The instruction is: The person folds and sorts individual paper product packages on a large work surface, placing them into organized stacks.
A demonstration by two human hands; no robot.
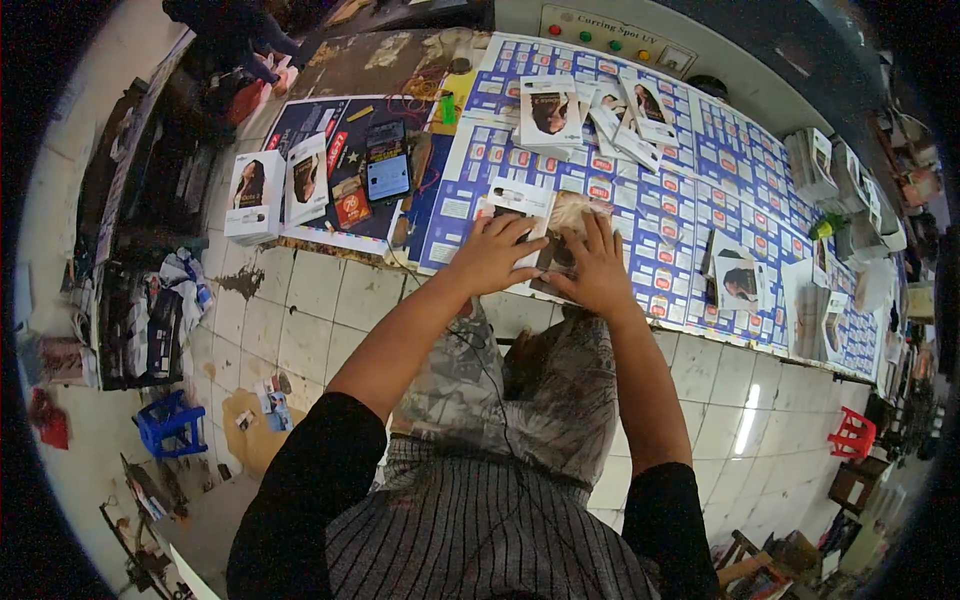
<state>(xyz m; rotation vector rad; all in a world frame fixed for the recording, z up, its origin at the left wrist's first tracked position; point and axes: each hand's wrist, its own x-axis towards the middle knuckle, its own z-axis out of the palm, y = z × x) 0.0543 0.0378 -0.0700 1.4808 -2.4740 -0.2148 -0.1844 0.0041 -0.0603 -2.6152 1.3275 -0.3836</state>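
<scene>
A white printed carton (pixel 538 198), apparently flat, lies at the near edge of the table in front of me. Its left part shows a dark picture and its right part a brown one. My left hand (pixel 495 257) rests on the left part, fingers spread. On the brown part lies my right hand (pixel 600 270), its fingers stretched forward and apart. The two thumbs come close together at the carton's near side. Both palms hide much of the print, and neither hand grips anything.
Blue printed sheets (pixel 660 225) cover the table. Beyond my hands stand a carton stack (pixel 550 112) and loose cartons (pixel 640 110). At left are a phone (pixel 388 172) and more cartons (pixel 254 195); at right, further piles (pixel 738 280). A blue stool (pixel 170 425) stands on the floor.
</scene>
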